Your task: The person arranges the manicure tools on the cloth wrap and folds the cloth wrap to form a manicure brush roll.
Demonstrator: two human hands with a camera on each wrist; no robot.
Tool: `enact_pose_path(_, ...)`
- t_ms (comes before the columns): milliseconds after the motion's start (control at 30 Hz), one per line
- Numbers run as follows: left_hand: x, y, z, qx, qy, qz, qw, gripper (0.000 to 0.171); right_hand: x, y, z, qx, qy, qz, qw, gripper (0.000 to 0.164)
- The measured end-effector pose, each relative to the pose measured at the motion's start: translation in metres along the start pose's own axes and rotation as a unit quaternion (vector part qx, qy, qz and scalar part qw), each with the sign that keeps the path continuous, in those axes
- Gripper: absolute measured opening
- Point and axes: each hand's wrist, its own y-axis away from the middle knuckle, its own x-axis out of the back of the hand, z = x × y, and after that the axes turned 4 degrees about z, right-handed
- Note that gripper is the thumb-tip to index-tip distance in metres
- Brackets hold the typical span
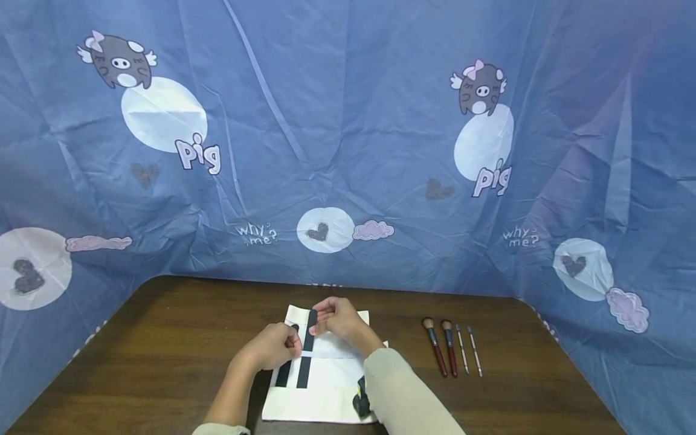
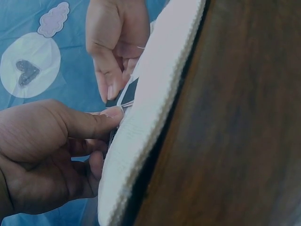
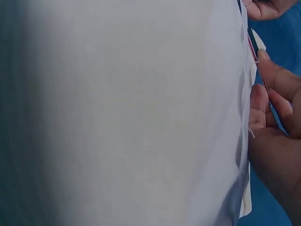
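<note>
A white cloth brush roll (image 1: 318,405) lies unfolded on the table, a see-through pocket across its middle. Two flat black nail files (image 1: 303,373) stand side by side in the pocket, their lower parts showing through it. My right hand (image 1: 339,320) pinches the upper end of the right-hand file between thumb and fingers. At the pocket's white edge, my left hand (image 1: 274,345) pinches the trim with thumb and forefinger, partly covering the other file (image 1: 284,374). In the right wrist view, the held file (image 3: 254,44) shows a thin reddish edge; white cloth fills most of that view.
Right of the roll, two makeup brushes (image 1: 435,347) with dark red handles lie beside two thin metal-ended sticks (image 1: 462,349). The brown wooden table (image 1: 163,344) meets a blue printed curtain (image 1: 337,151) at the back and sides.
</note>
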Motion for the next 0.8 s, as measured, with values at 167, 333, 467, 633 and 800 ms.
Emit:
enact_pose_path(167, -0.0008, -0.0003, -0.0012, -0.002, -0.001, 0.002, 1.0000, 0.016, 0.0020, 0.0017, -0.0014, 0.004, 0.026, -0.009, 1.000, 0.042)
enact_pose_path(333, -0.0023, -0.0023, -0.0028, 0.003, -0.003, 0.003, 1.0000, 0.016, 0.0037, 0.0011, -0.0008, -0.003, 0.052, -0.017, 0.998, 0.041)
enact_pose_path(467, -0.0025, -0.0026, -0.0029, 0.002, -0.002, 0.000, 1.0000, 0.016, 0.0045, 0.0008, 0.0005, 0.000, 0.065, -0.023, 0.998, 0.035)
enact_pose_path(633, -0.0024, -0.0018, -0.0015, 0.004, -0.002, 0.001, 1.0000, 0.016, 0.0047, 0.0024, 0.0001, 0.013, 0.072, -0.030, 0.997, 0.032)
enact_pose_path(800, -0.0017, -0.0006, -0.0006, 0.006, -0.004, 0.004, 1.0000, 0.015, 0.0039, 0.0025, 0.0009, 0.024, 0.088, -0.048, 0.995, 0.031)
